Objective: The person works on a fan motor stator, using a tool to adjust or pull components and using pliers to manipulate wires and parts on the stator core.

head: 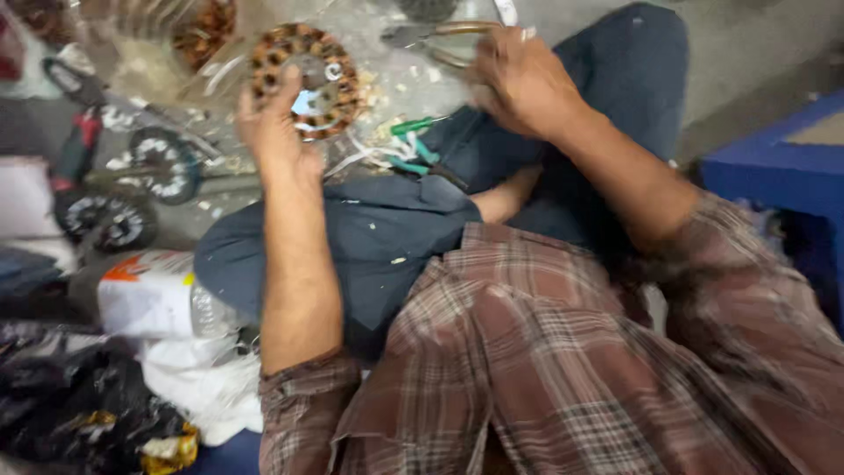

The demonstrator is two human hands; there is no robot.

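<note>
My left hand [274, 132] grips the near edge of a round motor stator [309, 77] wound with copper coils, held above the floor in front of my crossed legs. My right hand [520, 77] is closed on the handles of metal pliers [432, 37], whose jaws point left toward the stator. The frame is blurred by motion, so the pliers' tip is hard to make out. Green-handled cutters [418, 146] lie on the floor by my knee, next to white wire scraps.
A second copper-wound stator [204, 30] lies at the back left. Round black fan parts [165, 167] and a red-handled tool [77, 145] sit at the left. A white plastic bottle [156, 295], black bags [79, 405] and a blue box [782, 167] flank me.
</note>
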